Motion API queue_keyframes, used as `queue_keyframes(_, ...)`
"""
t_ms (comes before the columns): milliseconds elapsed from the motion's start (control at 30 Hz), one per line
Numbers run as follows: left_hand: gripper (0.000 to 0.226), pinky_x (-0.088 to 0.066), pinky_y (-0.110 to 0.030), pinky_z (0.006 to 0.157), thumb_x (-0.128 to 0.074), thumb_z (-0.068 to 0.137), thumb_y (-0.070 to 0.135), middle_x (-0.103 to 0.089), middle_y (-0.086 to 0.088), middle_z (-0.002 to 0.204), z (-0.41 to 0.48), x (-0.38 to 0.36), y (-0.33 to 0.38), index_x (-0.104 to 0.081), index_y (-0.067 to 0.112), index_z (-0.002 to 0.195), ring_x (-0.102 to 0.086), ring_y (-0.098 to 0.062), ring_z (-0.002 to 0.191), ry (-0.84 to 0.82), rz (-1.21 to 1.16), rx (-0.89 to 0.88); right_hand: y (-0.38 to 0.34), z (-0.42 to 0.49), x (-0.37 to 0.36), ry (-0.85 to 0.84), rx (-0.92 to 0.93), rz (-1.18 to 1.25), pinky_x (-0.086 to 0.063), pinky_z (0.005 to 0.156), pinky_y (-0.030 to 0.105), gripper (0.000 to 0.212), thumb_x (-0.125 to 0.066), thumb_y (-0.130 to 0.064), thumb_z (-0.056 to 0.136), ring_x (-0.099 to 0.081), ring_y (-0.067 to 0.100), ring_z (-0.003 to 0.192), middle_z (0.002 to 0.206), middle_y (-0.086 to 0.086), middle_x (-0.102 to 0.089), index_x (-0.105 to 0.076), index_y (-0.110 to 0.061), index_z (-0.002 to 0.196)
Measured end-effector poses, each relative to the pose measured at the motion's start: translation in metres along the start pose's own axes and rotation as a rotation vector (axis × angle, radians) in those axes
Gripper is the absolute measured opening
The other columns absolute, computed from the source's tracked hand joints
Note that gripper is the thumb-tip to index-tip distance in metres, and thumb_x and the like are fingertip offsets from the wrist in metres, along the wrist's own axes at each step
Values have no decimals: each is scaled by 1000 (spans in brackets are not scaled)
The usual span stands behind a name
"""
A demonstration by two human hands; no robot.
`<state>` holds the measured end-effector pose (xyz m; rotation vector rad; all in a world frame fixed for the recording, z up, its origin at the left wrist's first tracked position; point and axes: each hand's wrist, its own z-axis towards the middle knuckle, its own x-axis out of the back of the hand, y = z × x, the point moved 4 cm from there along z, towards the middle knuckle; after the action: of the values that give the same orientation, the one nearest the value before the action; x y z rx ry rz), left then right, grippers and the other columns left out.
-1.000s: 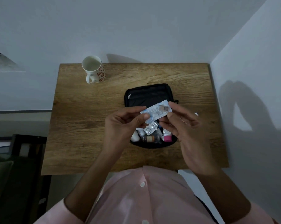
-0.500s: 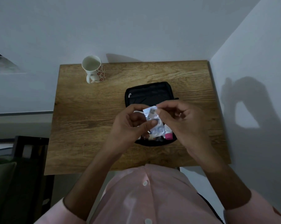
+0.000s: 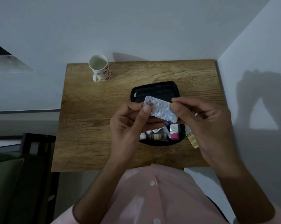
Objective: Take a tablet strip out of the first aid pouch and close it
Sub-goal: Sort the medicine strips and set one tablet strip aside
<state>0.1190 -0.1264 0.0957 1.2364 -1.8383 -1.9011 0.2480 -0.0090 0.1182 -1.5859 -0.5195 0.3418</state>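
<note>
1. Above the open first aid pouch [image 3: 154, 89], both hands have the tablet strip [image 3: 160, 110] up in the air, clear of the contents below.
2. Left hand [image 3: 128, 126]: thumb and curled fingers pinch the strip's left end. Right hand [image 3: 206, 123]: thumb and fingertips pinch the right end. Neither hand holds anything else.
3. Handling call: this foil-and-blister strip looks feather-light and thin. It should be stiff enough to hold flat but easy to bend or crease. The glossy face may be slick, so the flat margins at the ends are the sensible places to grip, not the bubbles.
4. The pouch lies unzipped on the wooden table [image 3: 88, 126], lid flat toward the far side. Its near half is crowded with small bottles and a pink-capped tube [image 3: 174, 133]. Those could snag the zip when closing comes.
5. A yellow blister strip [image 3: 192, 139] lies just beside the pouch's right edge, partly hidden by the right hand.
6. A flowered mug [image 3: 100, 67] stands at the far left corner, well apart from the action.
7. Room check: dim light, plain grey walls meeting at a corner by the table's right side, and a dark chair [image 3: 31, 159] off to the left.
</note>
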Motion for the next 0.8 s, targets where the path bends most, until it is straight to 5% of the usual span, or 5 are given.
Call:
queue_keyframes(167,5,-61,-35,66,-64,87,17,-77,-11,91,0,-1,2,-66,13,88,-76,-32,76,10,-2,-26,-2,1,1,-14,-14,9,-63,79,48,17,-77,-12,84,-76,22,87,90,4,-79,-78,-11,101)
queue_keyframes(267,9,-62,-44,68,-65,89,10,-76,-11,89,0,0,3,-70,17,87,-75,-33,80,25,95,-120,-2,1,-2,-52,-19,-2,-63,77,35,23,-77,-15,85,-75,17,90,94,0,-78,-75,-14,107)
queue_keyframes(467,9,-59,-33,87,-68,92,0,-71,-18,115,19,61,-21,-74,-5,97,-71,-25,108,189,1115,-875,68,12,17,-94,-95,-397,-48,74,4,19,-73,-19,90,-66,-7,94,101,-14,-73,-72,-22,109)
queue_keyframes(633,21,-59,-47,85,-56,98,6,-68,-17,126,58,176,-122,-72,-2,108,-65,-31,118,158,1574,-636,138,23,67,-5,-193,-549,-53,76,9,12,-67,-12,94,-65,-9,85,97,-9,-71,-72,-17,103)
queue_keyframes(800,25,-48,-51,99,-57,96,21,-62,-15,136,59,186,-145,-72,5,109,-54,-33,131,155,1713,-404,162,44,85,9,-132,-757,-41,70,5,13,-62,-8,95,-66,15,90,97,1,-69,-71,-9,104)
